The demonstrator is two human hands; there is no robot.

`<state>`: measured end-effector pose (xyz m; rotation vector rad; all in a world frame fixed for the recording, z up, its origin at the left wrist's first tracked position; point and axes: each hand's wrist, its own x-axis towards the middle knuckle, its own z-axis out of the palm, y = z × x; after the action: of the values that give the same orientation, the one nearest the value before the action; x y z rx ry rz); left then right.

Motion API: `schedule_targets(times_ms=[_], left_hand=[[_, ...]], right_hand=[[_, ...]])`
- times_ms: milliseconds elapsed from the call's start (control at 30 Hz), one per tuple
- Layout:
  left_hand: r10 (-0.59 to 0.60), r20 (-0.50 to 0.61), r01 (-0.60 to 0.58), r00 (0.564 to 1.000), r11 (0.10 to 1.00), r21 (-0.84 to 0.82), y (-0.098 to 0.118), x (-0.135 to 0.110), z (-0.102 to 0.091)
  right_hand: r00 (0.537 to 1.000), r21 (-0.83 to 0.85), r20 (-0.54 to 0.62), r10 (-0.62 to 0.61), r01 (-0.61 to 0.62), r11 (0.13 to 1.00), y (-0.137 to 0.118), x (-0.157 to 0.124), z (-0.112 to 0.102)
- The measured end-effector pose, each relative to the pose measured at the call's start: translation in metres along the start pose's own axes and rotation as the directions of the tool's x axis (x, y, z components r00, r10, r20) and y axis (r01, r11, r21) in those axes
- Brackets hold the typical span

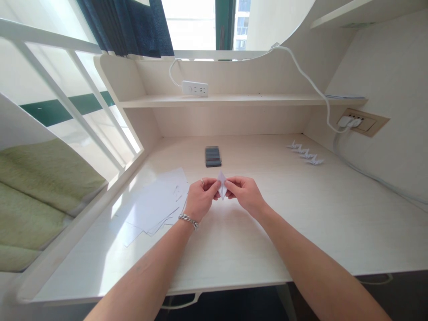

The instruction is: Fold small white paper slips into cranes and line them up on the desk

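Note:
Between my two hands, a little above the desk, is a small white folded paper (222, 184), shaped like a narrow diamond with points at top and bottom. My left hand (201, 195), with a ring and a chain bracelet, pinches its left edge between thumb and fingers. On the opposite edge, my right hand (245, 191) pinches it the same way. Some fingertips are hidden behind the paper. Several folded paper cranes (314, 160) stand in a row at the back right of the desk.
Loose white sheets (150, 205) overlap on the desk at left. A dark phone-like object (213, 157), blurred, lies beyond my hands. On the shelf (234, 100) sits a power strip (195, 88). A white cable (307, 78) runs to a wall socket (368, 122) at right.

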<state>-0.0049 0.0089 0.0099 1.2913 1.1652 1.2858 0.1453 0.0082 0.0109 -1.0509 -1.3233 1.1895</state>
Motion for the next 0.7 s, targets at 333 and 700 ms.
schedule_targets(times_ms=[333, 700], left_hand=[[-0.003, -0.032, 0.004, 0.999, 0.999, 0.051, -0.0014, -0.0001, 0.0008], [0.018, 0.008, -0.018, 1.000, 1.000, -0.008, 0.0011, -0.0020, 0.0012]], right_hand=[[0.999, 0.026, 0.005, 0.043, -0.043, 0.999, 0.0016, 0.0010, -0.0001], [0.992, 0.109, 0.031, 0.119, -0.122, 0.987, -0.0060, -0.0010, 0.0003]])
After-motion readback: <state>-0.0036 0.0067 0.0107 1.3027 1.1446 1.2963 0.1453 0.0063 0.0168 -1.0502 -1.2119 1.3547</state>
